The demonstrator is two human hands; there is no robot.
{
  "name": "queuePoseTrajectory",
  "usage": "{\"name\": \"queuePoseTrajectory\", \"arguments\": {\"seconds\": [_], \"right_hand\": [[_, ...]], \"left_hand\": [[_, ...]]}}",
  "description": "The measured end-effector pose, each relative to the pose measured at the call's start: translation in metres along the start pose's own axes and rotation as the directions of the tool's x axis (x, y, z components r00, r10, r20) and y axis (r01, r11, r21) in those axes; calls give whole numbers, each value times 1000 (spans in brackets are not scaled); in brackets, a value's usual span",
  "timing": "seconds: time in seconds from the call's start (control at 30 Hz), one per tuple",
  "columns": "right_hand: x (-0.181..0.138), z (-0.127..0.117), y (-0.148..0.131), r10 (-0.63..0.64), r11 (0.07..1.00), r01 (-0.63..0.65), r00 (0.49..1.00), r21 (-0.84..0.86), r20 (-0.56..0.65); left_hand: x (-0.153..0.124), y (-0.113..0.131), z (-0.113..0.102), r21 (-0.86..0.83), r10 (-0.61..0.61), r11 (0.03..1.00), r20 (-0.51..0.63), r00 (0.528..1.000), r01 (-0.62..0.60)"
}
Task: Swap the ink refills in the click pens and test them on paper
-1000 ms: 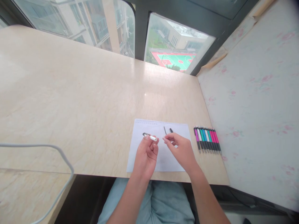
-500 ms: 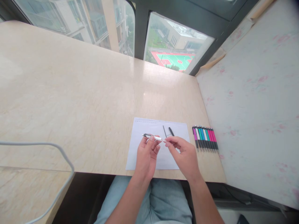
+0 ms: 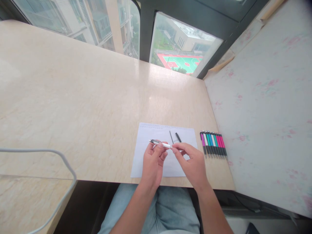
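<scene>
My left hand (image 3: pixel 153 162) is closed around a white pen barrel (image 3: pixel 166 145) with a black and silver clip end pointing left. Thumb and fingertips of my right hand (image 3: pixel 193 164) are pinched at the barrel's right end, touching it. Whatever small piece they hold is too hidden to name. Beneath both hands lies a sheet of paper (image 3: pixel 139 156) with faint writing along its top. On it, just beyond my right hand, are a thin dark pen refill (image 3: pixel 171 136) and a black grip section (image 3: pixel 178 137).
Several click pens (image 3: pixel 213 144) in purple, white, green, blue and pink lie in a row right of the paper, near the papered wall (image 3: pixel 263 113). A grey-white cable (image 3: pixel 58 152) loops over the marbled desk (image 3: pixel 85 104) at left. Windows stand at the back.
The barrel and my right fingertips have come together; a small gap with a tiny piece showed between them before. The paper, loose parts and row of pens have stayed put.
</scene>
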State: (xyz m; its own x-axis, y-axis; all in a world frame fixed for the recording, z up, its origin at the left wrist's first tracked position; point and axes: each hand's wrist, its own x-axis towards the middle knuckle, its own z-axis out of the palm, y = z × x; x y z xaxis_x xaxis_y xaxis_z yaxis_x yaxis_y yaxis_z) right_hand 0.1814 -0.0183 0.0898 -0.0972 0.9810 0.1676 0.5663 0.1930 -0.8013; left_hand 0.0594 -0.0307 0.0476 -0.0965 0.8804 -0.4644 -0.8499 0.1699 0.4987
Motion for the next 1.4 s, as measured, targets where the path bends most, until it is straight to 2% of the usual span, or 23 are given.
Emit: {"name": "queuePoseTrajectory", "arguments": {"seconds": [0.33,0.53,0.97,1.4], "right_hand": [[-5,-2,-1,32,999,-33,999,-23,-15],[-13,-7,4,82,996,-84,994,-18,-73],[-20,-9,8,-40,993,24,990,-119,-134],[-19,-8,6,-68,995,59,989,-75,-129]], "left_hand": [[-3,-8,1,22,13,1000,18,1000,-13],[-7,-11,3,31,-56,998,57,997,54],[-10,-15,5,-31,-129,991,95,987,133],[-9,-18,2,-103,-203,971,115,972,215]]}}
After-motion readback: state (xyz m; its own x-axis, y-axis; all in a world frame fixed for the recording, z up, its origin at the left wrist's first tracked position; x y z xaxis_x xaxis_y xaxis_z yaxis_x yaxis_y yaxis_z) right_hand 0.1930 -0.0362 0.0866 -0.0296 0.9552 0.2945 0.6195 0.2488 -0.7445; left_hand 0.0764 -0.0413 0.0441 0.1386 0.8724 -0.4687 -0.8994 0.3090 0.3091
